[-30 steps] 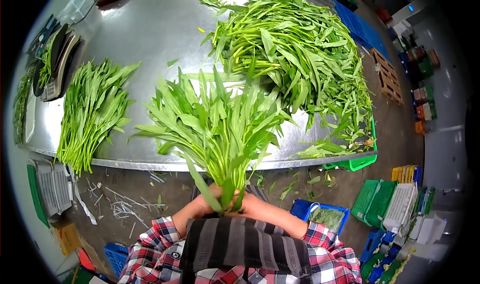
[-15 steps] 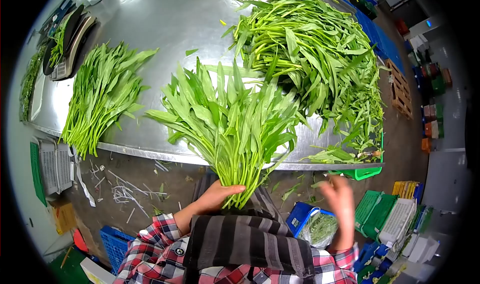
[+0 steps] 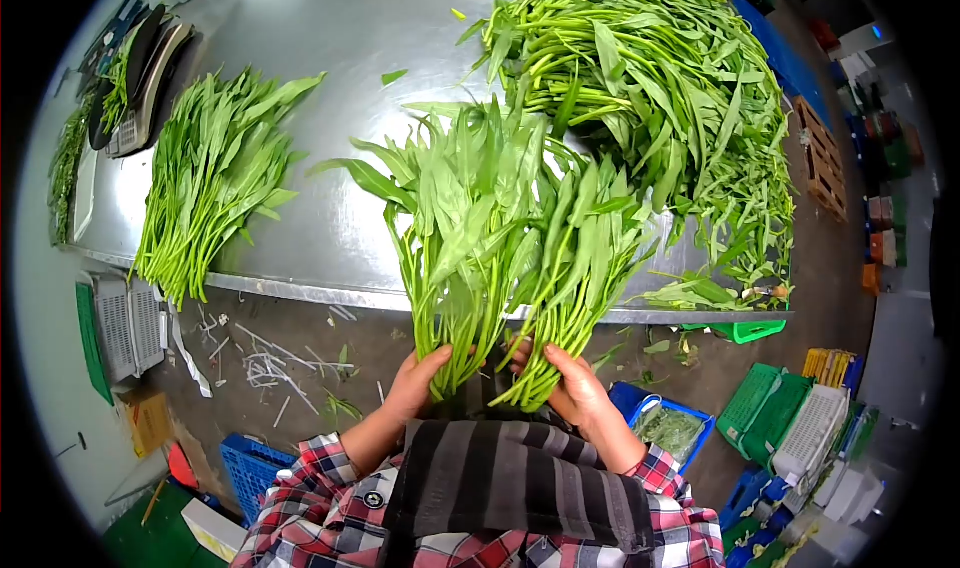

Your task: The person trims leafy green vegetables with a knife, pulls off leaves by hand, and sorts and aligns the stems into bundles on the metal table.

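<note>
My left hand (image 3: 416, 380) is closed round the stems of a bunch of water spinach (image 3: 460, 238), leaves pointing away from me over the table edge. Beside it, my right hand (image 3: 578, 392) grips the stem ends of a second bunch of water spinach (image 3: 585, 253). The leaves of the two bunches touch and overlap in the middle. Stems hide some of the fingers of both hands. A large heap of water spinach (image 3: 640, 78) lies behind and to the right. Another laid-out bunch (image 3: 210, 178) rests at the left, its stems over the table edge.
The metal table (image 3: 350, 78) has a scale (image 3: 150, 88) at its far left. Below stand a blue crate (image 3: 255, 468), a blue bin with greens (image 3: 675, 433) and green crates (image 3: 755, 408). White strips (image 3: 270, 363) litter the floor. A wooden pallet (image 3: 822, 158) lies at right.
My right hand has come in from the right and taken hold of stems. What was one bunch in my left hand is now parted into two, one in each hand.
</note>
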The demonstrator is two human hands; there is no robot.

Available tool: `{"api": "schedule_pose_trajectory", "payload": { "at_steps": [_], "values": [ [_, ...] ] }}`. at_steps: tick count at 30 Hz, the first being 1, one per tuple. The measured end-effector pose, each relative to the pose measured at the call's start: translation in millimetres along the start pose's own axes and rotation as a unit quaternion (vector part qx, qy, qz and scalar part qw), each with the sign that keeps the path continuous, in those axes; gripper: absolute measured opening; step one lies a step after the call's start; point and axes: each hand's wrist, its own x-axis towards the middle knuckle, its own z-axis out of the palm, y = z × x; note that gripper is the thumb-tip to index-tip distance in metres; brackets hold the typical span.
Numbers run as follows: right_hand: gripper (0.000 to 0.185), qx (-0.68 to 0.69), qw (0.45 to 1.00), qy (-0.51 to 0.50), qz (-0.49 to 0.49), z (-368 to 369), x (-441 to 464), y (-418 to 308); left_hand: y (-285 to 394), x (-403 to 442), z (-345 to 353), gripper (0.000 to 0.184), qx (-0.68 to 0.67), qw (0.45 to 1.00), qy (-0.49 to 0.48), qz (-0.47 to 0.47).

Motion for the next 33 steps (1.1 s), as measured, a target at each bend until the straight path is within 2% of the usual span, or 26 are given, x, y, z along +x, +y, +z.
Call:
{"api": "schedule_pose_trajectory", "payload": {
  "at_steps": [2,4,6,8,10,12,13,14,16,17,20,22,23,24,25,26,27,28,30,31,32,33],
  "values": [
    [0.047,-0.036,0.998,-0.017,0.052,1.5,10.9,5.4,-2.9,3.3,4.2,0.033,0.002,1.000,0.003,0.006],
    [0.040,-0.150,0.988,-0.016,0.012,13.7,20.1,15.5,-6.2,6.3,17.8,0.032,0.030,0.999,0.011,0.030],
    [0.032,-0.248,0.966,0.018,-0.074,25.3,16.7,6.9,-5.8,7.6,28.5,0.037,0.008,0.998,-0.003,0.060],
    [0.027,-0.227,0.972,0.035,-0.054,28.9,7.4,-9.7,8.2,-0.7,40.7,0.042,0.002,0.998,-0.032,0.061],
    [0.026,-0.277,0.961,-0.010,-0.005,30.4,7.6,-7.2,-8.6,6.2,23.7,0.042,0.106,0.992,-0.062,0.007],
    [0.029,-0.360,0.933,-0.013,-0.031,23.1,20.4,13.9,-9.0,11.5,18.5,0.043,0.186,0.976,-0.115,-0.003],
    [0.029,-0.349,0.936,0.011,-0.036,18.8,22.5,13.6,-3.0,7.9,19.4,0.037,0.192,0.978,-0.082,-0.015],
    [0.028,-0.302,0.951,0.060,-0.032,15.9,20.0,14.1,-3.2,6.3,15.6,0.035,0.141,0.987,-0.071,-0.027],
    [0.018,-0.258,0.962,0.054,-0.076,15.8,12.8,4.2,-3.1,4.5,10.3,0.031,0.036,0.997,-0.047,-0.049],
    [0.015,-0.194,0.979,0.050,-0.044,15.1,9.6,4.1,1.3,1.7,14.1,0.028,0.018,0.998,-0.053,-0.040],
    [0.015,-0.184,0.983,-0.001,-0.014,11.2,14.0,6.5,11.2,8.7,11.7,0.026,0.059,0.990,-0.107,-0.075],
    [0.020,-0.194,0.981,0.009,-0.005,3.2,2.6,-6.6,13.9,6.3,5.8,0.023,0.101,0.989,-0.085,-0.067],
    [0.019,-0.186,0.981,0.040,-0.041,8.6,-14.0,-27.0,30.2,-1.7,4.7,0.021,0.119,0.988,-0.085,-0.055],
    [0.023,-0.214,0.965,0.057,-0.138,18.6,-35.0,-53.7,48.2,-9.0,4.3,0.019,0.136,0.986,-0.086,-0.042],
    [0.029,-0.270,0.933,0.072,-0.226,22.5,-57.6,-78.8,66.1,-17.2,3.3,0.019,0.169,0.985,-0.042,0.016],
    [0.033,-0.315,0.897,0.066,-0.303,12.8,-74.2,-97.3,71.4,-20.5,5.1,0.018,0.083,0.989,-0.024,0.118],
    [0.036,-0.232,0.891,0.034,-0.389,9.0,-78.8,-104.1,66.5,-18.0,11.6,0.017,0.071,0.991,-0.006,0.115],
    [0.036,-0.140,0.894,0.047,-0.423,13.5,-74.2,-102.1,59.9,-11.5,19.1,0.018,0.060,0.991,0.011,0.116],
    [0.033,-0.129,0.933,0.144,-0.305,8.2,-56.2,-80.6,25.6,-1.1,13.2,0.030,-0.006,0.996,0.023,-0.083],
    [0.029,-0.102,0.969,0.133,-0.180,-4.3,-48.3,-65.3,14.2,2.7,7.2,0.035,-0.004,0.990,-0.012,-0.138],
    [0.028,-0.058,0.980,0.173,-0.074,-11.5,-42.8,-47.0,15.7,3.6,8.4,0.036,-0.014,0.992,-0.047,-0.118],
    [0.025,-0.075,0.980,0.182,-0.040,-11.0,-36.4,-31.3,16.2,3.4,9.4,0.038,-0.026,0.992,-0.080,-0.099]
  ]
}}
